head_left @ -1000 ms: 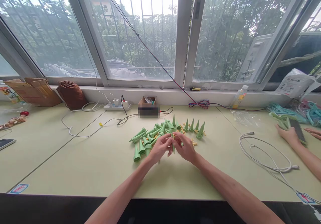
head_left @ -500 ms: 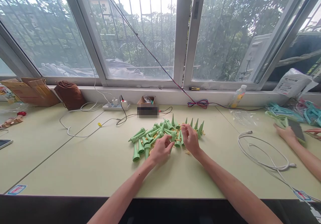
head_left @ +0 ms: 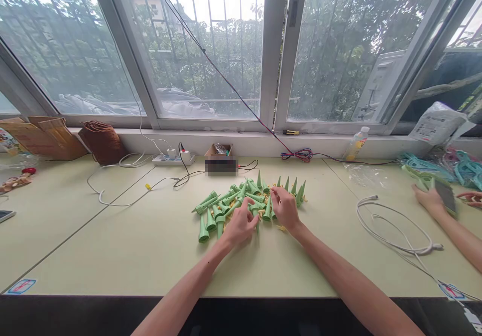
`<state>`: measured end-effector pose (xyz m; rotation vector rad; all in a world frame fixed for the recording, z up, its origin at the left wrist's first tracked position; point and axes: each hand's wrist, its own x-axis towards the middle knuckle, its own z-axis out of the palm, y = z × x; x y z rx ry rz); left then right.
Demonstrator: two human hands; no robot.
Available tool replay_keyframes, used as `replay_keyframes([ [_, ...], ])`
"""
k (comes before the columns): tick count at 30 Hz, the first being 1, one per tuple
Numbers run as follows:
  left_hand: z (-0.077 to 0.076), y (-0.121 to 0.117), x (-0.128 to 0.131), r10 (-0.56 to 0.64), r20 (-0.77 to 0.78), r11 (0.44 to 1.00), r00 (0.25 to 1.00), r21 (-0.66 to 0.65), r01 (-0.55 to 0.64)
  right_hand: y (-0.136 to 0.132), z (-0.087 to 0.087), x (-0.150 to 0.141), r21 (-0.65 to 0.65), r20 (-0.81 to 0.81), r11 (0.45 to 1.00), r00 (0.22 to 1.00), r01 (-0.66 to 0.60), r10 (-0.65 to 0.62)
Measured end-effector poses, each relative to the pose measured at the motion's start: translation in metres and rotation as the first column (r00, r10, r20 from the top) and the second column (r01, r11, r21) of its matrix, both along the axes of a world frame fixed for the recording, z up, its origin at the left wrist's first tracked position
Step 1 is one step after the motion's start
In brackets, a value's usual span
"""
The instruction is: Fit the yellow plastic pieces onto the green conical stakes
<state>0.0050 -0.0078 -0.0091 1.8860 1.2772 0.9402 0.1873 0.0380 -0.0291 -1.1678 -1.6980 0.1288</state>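
Note:
My left hand (head_left: 240, 224) grips a green plastic cone-shaped spike (head_left: 257, 224) between thumb and fingers, its tip pointing down and a small yellow piece at its side. My right hand (head_left: 285, 209) reaches over the right part of the heap, fingertips pinched together; what lies between them, if anything, is too small to make out. Around both hands is a heap of green cone spikes (head_left: 203, 233) with small yellow plastic pieces (head_left: 281, 228) among them. Past my right hand, several spikes (head_left: 300, 194) stand upright in a row, points up.
A power strip (head_left: 173, 159), a small cardboard box (head_left: 219, 150) and a bundled cable (head_left: 297, 154) lie along the window. A white cable (head_left: 391, 245) coils on the right. A co-worker's hand (head_left: 429, 200) holds a green-and-grey object at far right. A bottle (head_left: 356, 145) stands behind.
My hands were together on the spike; my right hand has parted from it and moved right to the heap. My left hand keeps the spike, now tilted differently.

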Motion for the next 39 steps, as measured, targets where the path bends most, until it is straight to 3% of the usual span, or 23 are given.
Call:
replay_keyframes([
  [4, -0.004, 0.000, -0.001, -0.018, -0.047, 1.000, 0.999, 0.011, 0.018, -0.001, 0.000, 0.000, -0.029, 0.069, 1.000, 0.998, 0.001, 0.001],
  [9, -0.004, 0.001, 0.000, -0.014, 0.001, 0.998, 1.000, 0.056, 0.014, 0.002, -0.004, 0.002, -0.067, 0.125, 0.998, 0.992, -0.013, 0.021],
  [14, -0.001, 0.002, 0.002, 0.001, -0.013, 0.992, 1.000, 0.123, 0.001, 0.006, -0.005, 0.003, -0.076, 0.226, 0.993, 0.968, -0.093, 0.108],
  [19, 0.003, 0.000, 0.004, -0.004, -0.004, 0.987, 1.000, 0.163, 0.004, 0.007, -0.004, 0.003, -0.168, 0.322, 0.983, 0.938, -0.074, 0.126],
  [25, 0.004, -0.001, 0.005, -0.023, -0.037, 0.984, 0.999, 0.174, 0.029, 0.010, -0.007, 0.005, -0.248, 0.353, 0.967, 0.924, -0.059, 0.147],
  [39, 0.004, 0.000, 0.005, -0.030, -0.042, 0.983, 0.999, 0.182, 0.037, 0.008, -0.002, 0.004, -0.292, 0.343, 0.955, 0.926, -0.057, 0.160],
])
